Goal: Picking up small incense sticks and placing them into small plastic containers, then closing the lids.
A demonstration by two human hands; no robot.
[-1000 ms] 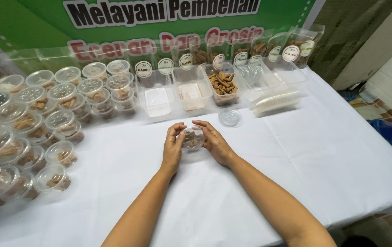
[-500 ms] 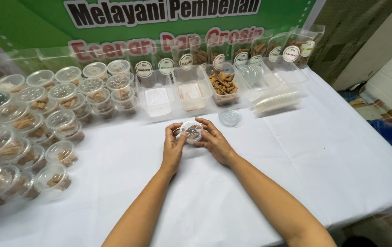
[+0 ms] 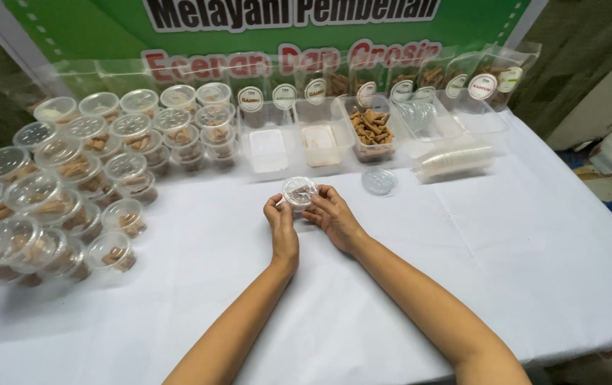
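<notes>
Cup: small clear lidded cup sits mid-table, nearer the far edge, between my hands.
Left hand: my fingers pinch its left side.
Right hand: my fingertips press its right rim.
Loose lid: just right of my hands.
Filled cups: stacked along the left edge.
Trays: along the far edge.

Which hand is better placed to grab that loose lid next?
Right, probably. The right hand is nearer the loose clear lid; the left hand is across the lidded cup both hands hold.
</notes>
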